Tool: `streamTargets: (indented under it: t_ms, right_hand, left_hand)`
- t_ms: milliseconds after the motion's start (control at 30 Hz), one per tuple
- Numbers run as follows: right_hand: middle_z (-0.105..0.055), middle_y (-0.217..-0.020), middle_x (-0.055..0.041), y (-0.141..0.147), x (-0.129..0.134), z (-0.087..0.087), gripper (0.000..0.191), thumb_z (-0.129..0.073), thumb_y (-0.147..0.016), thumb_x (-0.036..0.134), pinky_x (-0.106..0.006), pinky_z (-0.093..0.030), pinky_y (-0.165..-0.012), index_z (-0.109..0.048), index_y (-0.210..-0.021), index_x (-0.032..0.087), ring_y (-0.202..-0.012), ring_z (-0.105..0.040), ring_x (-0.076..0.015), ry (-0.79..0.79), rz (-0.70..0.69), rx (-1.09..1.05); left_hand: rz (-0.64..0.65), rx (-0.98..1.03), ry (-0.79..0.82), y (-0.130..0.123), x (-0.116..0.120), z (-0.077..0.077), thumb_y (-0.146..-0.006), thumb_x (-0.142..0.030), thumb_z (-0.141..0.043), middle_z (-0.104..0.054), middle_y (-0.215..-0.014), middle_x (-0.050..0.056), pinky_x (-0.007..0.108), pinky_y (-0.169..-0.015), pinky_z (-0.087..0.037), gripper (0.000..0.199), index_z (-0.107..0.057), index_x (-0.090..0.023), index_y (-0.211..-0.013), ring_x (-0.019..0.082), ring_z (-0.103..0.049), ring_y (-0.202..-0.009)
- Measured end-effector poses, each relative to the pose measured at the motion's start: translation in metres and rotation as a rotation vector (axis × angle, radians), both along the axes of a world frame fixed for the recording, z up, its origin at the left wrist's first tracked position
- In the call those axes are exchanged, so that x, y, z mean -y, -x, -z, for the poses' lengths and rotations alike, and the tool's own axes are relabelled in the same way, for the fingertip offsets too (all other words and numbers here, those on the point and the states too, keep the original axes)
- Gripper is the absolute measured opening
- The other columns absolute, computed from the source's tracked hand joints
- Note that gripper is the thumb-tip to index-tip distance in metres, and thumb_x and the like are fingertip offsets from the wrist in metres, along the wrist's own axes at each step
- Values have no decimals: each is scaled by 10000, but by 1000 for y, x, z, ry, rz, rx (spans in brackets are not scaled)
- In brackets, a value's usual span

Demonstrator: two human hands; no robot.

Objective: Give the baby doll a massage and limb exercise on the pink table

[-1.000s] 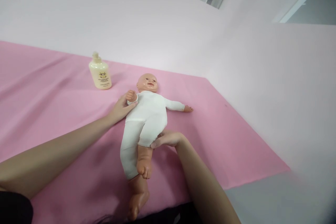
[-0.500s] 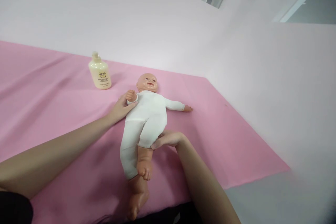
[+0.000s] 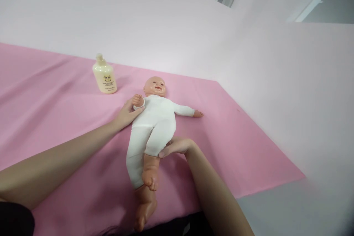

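Note:
A baby doll [image 3: 156, 112] in a white cloth suit lies on its back on the pink cloth [image 3: 221, 147], its head away from me. My left hand [image 3: 127, 114] is closed around the doll's arm on the left side, just below its small fist. My right hand [image 3: 175, 147] grips the doll's leg on the right from the outer side, thumb near the knee; its other fingers are hidden beneath the thigh. That leg is bent and raised, with its foot crossing over the other leg. The doll's other arm stretches out to the right.
A cream-coloured lotion bottle [image 3: 106, 77] stands upright on the cloth, left of the doll's head. Behind the table rises a white wall [image 3: 124, 22] with window openings near the top. The table's right edge slants down toward the grey floor.
The raised leg's foot has shifted very slightly to the left in my right hand. My left hand keeps its hold on the doll's arm.

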State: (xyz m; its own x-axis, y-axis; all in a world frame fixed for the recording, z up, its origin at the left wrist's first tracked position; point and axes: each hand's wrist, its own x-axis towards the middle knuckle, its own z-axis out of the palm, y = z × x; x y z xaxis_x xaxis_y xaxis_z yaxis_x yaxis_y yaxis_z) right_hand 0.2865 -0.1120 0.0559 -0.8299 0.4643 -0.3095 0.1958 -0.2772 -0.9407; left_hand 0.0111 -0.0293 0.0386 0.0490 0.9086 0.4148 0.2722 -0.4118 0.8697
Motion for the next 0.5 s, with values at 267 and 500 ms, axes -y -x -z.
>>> streamTargets:
  t_ms: [267,500]
  right_hand:
    - [-835,-1274,-125,-1,-1,2,984,-1156,-579,705,-413,-627,-1143,-854,-1335,153,-1273,-774,-343,4,-11,12]
    - [-848,-1225,-125,0,0,1,926,-1134,-608,741,-417,-649,-1121,-867,-1268,149,-1201,-800,-328,-12,-11,4]
  left_hand:
    - [15,12,-17,0,0,1,-871,-618,-804,-674,-980,73,566,-1140,-611,449,-530,-266,-819,331,-660,-1076]
    - [13,21,-26,-1,0,-1,-852,-606,-835,-684,-962,73,561,-1113,-633,455,-534,-266,-820,326,-656,-1048]
